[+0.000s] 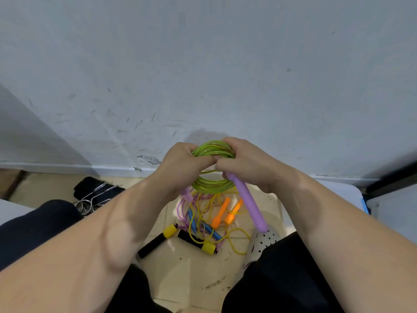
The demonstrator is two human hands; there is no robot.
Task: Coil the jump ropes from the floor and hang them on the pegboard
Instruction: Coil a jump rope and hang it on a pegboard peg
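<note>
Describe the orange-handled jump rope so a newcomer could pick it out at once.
Start at the tan floor under the white wall, where loose ropes lie piled between the person's knees. Below the raised green coil, the orange handles lie side by side, left of the dangling purple handle. They are the only orange pair; the neighbours are blue handles and yellow-capped black handles.

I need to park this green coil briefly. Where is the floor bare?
Bare tan tile lies between the knees, below the black foam handles with yellow caps. A smaller strip sits between the white baseboard and the silver metal hooks. Crowded: the tangled yellow, pink and blue ropes, across to the white perforated clog.
</note>
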